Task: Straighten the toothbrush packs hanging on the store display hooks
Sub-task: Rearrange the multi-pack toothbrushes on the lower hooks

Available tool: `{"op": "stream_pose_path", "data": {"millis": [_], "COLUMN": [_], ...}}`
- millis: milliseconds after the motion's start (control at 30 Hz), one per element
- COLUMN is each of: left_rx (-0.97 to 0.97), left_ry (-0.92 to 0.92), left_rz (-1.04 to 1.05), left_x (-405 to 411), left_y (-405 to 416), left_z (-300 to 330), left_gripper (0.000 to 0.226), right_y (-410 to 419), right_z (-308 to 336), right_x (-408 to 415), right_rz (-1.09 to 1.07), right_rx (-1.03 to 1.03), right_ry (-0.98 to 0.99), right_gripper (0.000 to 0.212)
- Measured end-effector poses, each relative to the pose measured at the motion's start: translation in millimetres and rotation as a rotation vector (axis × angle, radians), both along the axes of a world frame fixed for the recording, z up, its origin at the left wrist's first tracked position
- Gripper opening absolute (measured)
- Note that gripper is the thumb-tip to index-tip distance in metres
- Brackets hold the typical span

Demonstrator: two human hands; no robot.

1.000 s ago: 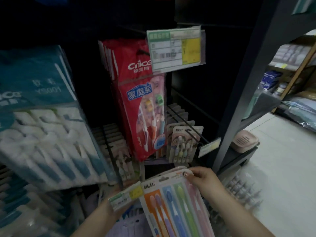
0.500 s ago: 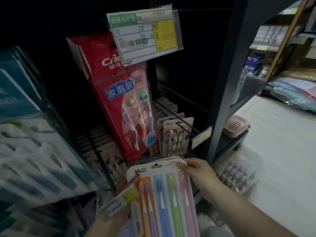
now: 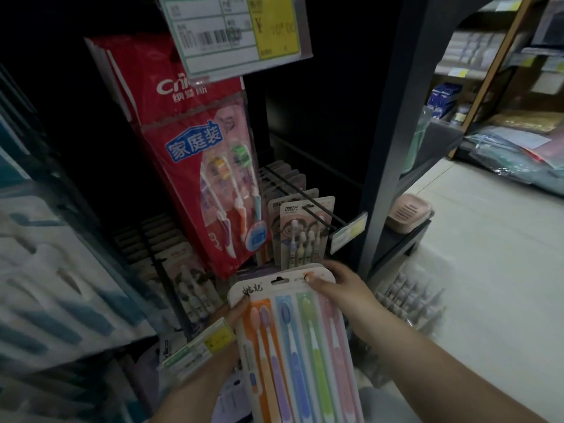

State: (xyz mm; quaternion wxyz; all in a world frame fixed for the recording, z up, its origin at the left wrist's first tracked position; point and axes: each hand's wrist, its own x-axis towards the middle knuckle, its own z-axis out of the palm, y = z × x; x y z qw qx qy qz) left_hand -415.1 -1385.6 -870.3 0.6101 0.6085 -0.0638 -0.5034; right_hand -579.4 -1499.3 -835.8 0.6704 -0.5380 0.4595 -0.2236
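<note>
- Both hands are closed on the multicolour toothbrush pack [image 3: 293, 340]: the right hand [image 3: 338, 288] pinches its top right corner, the left hand [image 3: 236, 312] grips its left edge.
- The pack is held low, below the red family pack [image 3: 198, 166] and the small carded packs [image 3: 305, 230].
- Those rows hang fairly even; this pack is judged not yet settled on its hook.

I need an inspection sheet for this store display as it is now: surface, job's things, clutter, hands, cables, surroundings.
Surface: dark display rack with hooks.
Job's things: multicolour toothbrush pack held in front of the rack; red family pack hangs above; small cartoon packs in rows on a hook.
Clutter: price tag overhead; small shelf label by the left wrist.
Hands: left hand grips the pack's left edge; right hand pinches its top right corner.
Cables: nothing seen.
Surroundings: pink soap box, pale floor.
</note>
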Motion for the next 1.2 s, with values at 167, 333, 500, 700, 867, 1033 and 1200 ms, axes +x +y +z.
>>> {"op": "stream_pose_path", "data": {"millis": [167,333,500,700,867,1033,1200], "left_rx": [-0.061,0.032,-0.068,-0.183,-0.065,-0.041,-0.013], "left_ry": [-0.039,-0.204,-0.455,-0.741,-0.726,-0.719,-0.735], "left_rz": [0.055,0.088,0.013,0.030,0.084,0.112,0.148], "left_x": [-12,-30,-44,-53,-38,-30,-37], "left_y": [-10,-27,-46,-99,-136,-144,-144], "left_z": [0,2,26,44,29,31,28], "left_gripper": [0.039,0.022,0.015,0.036,0.045,0.036,0.020], "right_y": [-4,-12,-19,-27,-31,-38,-39], "right_z": [-7,0,2,-8,-12,-16,-17], "right_x": [-10,-24,-38,-56,-61,-64,-64], "right_rz": [-0.047,-0.127,-0.137,-0.169,-0.243,-0.293,-0.339], "right_rx": [0.098,0.124,0.083,0.033,0.011,0.017,-0.015], "right_ry": [-0.052,-0.143,-0.132,-0.084,-0.120,-0.116,-0.102], "right_gripper": [0.022,0.015,0.010,0.012,0.003,0.009,0.009]}}
